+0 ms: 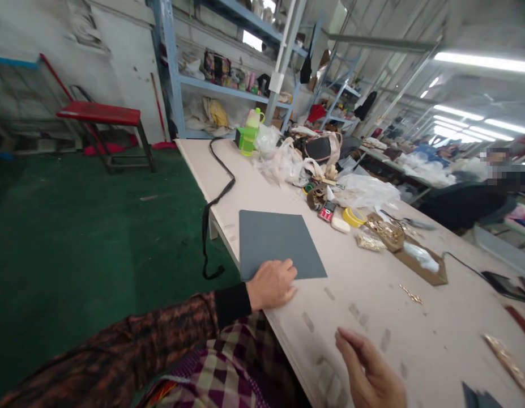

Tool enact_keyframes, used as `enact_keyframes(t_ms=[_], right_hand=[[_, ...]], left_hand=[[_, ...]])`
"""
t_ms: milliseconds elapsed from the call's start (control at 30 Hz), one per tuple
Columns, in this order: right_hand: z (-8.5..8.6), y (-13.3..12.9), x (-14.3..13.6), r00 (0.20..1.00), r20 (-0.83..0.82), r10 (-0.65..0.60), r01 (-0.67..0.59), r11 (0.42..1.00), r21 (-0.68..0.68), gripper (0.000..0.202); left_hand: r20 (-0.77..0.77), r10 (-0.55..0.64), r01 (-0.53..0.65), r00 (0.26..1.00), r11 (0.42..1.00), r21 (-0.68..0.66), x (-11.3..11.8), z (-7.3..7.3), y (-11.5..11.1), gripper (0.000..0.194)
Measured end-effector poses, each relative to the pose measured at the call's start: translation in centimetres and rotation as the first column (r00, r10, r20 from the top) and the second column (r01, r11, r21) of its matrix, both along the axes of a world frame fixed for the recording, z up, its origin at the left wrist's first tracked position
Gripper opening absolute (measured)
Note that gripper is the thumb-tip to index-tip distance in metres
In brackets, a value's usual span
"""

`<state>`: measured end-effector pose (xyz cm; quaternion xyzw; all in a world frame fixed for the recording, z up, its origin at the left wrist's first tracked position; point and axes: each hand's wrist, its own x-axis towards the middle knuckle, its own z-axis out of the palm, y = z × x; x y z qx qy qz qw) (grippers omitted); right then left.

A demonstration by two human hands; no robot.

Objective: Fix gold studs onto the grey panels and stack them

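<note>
A flat dark grey sheet (279, 243) lies on the pale table (415, 345), close to its left edge. Over the sheet's near edge, my left hand (273, 284) rests with curled fingers closed on it. My right hand (366, 368) is above the table nearer to me, apart from the sheet. Its thumb and forefinger tips come together in a pinch, and anything between them is too small to make out. Dark grey pieces (478, 396) lie to the right of this hand, at the bottom of the view.
A black strap (220, 195) hangs over the table's left edge. Farther back stand a green bottle (250, 133) and plastic bags (283, 161). A cardboard tray (436, 276), yellow tape (354, 217) and gold-coloured chains (506, 360) lie rightward. A red stool (101, 112) stands left; a person sits far right.
</note>
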<state>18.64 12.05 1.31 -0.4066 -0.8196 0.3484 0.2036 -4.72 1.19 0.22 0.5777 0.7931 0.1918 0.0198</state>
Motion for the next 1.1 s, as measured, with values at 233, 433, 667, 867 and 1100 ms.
enact_keyframes(t_ms=[233,433,667,867,1100], right_hand=[[-0.8,1.6,-3.4,0.991,-0.112,0.070,-0.091,0.975,-0.201,0.040],[-2.0,2.4,-4.2,0.985,-0.166,0.037,-0.083,0.957,-0.279,0.035],[-2.0,3.6,-4.5,0.988,-0.096,0.119,-0.144,0.939,-0.311,0.031],[-0.9,3.4,-5.3,0.977,-0.084,0.197,-0.215,0.897,-0.387,0.028],[-0.7,2.6,-6.2,0.978,-0.128,0.165,-0.209,0.765,-0.609,0.029]], left_hand=[[0.224,-0.228,0.220,0.948,0.974,0.058,9.4,0.9,-4.1,0.010],[0.276,0.306,-0.379,0.911,0.887,0.265,2.2,-0.3,-7.1,0.030],[0.957,0.210,-0.475,0.200,0.875,-0.093,0.5,-2.7,-8.2,0.059],[0.991,0.070,0.124,-0.111,0.991,-0.056,5.5,-0.3,-9.8,0.041],[0.967,0.011,-0.353,-0.254,0.930,-0.103,5.0,1.1,-7.2,0.039]])
